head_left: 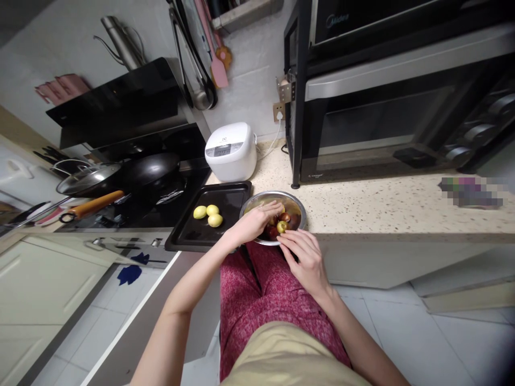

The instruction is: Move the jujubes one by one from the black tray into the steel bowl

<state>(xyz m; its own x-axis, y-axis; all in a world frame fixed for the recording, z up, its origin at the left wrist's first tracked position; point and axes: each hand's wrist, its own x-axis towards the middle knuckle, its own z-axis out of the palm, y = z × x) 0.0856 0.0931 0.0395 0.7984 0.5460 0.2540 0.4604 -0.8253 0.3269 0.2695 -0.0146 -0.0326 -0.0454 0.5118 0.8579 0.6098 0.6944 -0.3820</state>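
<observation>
A round steel bowl (300, 202) stands at the counter's front edge, holding several reddish-brown round fruits (272, 232) and a yellow-green one (282, 227). My left hand (260, 219) reaches over the bowl from the left, fingers stretched out flat above the fruits. At the near right rim is my right hand (304, 256), its fingers extended and the tips close beside the yellow-green fruit. Whether those tips touch the fruit or only the rim is unclear. Left of the bowl, three yellow oval fruits (213, 213) lie on a black baking tray (189, 236).
Behind the tray is a white rice cooker (231, 153). A large oven (374, 123) stands at the back right. On the left, the stove carries a dark wok (151, 167) and a lidded pan (88, 179) near an orange-brown handle (96, 206). A drawer or door projects below the tray.
</observation>
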